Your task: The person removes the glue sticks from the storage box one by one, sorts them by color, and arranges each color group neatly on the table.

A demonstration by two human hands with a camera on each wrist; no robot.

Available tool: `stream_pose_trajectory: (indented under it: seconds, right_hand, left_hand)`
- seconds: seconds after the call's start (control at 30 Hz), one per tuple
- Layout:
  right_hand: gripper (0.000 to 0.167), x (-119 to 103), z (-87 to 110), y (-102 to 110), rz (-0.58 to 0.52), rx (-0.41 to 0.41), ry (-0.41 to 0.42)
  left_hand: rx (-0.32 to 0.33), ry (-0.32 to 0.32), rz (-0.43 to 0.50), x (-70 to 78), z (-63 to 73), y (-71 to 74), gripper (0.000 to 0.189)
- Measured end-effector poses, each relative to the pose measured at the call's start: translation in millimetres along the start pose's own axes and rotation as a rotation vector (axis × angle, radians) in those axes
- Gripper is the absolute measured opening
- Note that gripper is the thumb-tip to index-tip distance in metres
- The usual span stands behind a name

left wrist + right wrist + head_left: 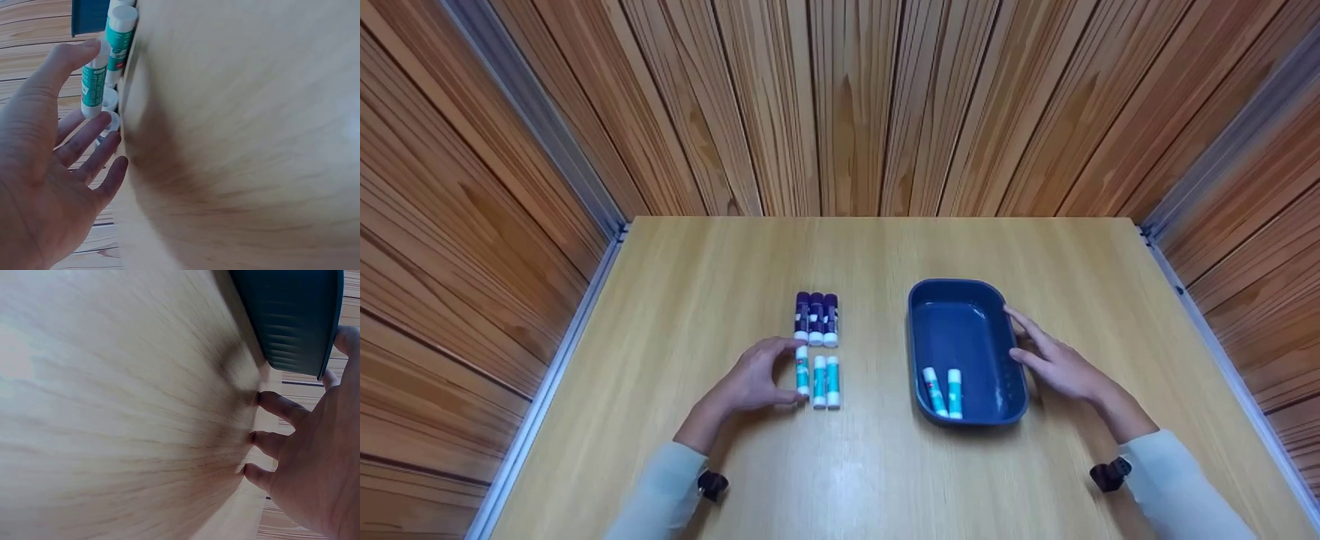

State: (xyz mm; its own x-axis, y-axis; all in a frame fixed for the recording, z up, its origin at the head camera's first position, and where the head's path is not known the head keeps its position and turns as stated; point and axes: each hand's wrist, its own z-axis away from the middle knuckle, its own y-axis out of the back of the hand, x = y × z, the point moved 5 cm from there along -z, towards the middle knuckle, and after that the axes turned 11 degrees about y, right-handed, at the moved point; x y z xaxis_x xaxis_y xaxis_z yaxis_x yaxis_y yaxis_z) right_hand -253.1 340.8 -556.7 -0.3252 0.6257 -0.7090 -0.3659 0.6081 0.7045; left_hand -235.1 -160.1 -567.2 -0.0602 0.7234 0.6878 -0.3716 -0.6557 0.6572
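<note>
My left hand (751, 379) pinches a white and teal glue stick (802, 381) end to end between thumb and fingertip. In the left wrist view that glue stick (93, 87) appears raised, and the other fingers are spread. Two more teal glue sticks (826, 382) lie side by side just right of it. A dark blue plastic tray (964, 322) holds two teal glue sticks (943, 394) at its near end. Against the tray's right side rests my right hand (1057, 364), thumb and forefinger at the wall. Its other fingertips touch the table in the right wrist view.
Three purple glue sticks (816, 319) with white ends lie in a row beyond the teal ones. The wooden table (720, 270) is bounded by wood-plank walls (847, 112) at the back and sides, with metal rails (562, 337) along its side edges.
</note>
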Motion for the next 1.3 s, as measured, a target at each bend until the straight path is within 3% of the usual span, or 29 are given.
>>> stream_pose_trajectory:
  seconds: [0.3,0.67,1.03,1.3]
  right_hand:
    - [0.075,3.1,0.3,0.7,-0.009,-0.011,-0.013]
    - [0.075,2.0,-0.5,1.1,-0.006,-0.006,-0.009]
    - [0.077,-1.6,-0.5,1.6,-0.009,-0.01,-0.015]
    - [0.075,0.6,-0.4,0.7,-0.019,-0.008,-0.003]
  left_hand:
    - [-0.005,0.03,-0.008,-3.5,0.0,-6.8,0.093]
    - [-0.014,0.015,-0.085,-1.8,-1.7,-10.4,0.091]
    - [-0.022,-0.032,-0.082,1.2,0.0,-10.9,0.094]
    - [-0.032,-0.009,-0.082,-0.7,0.2,-10.9,0.096]
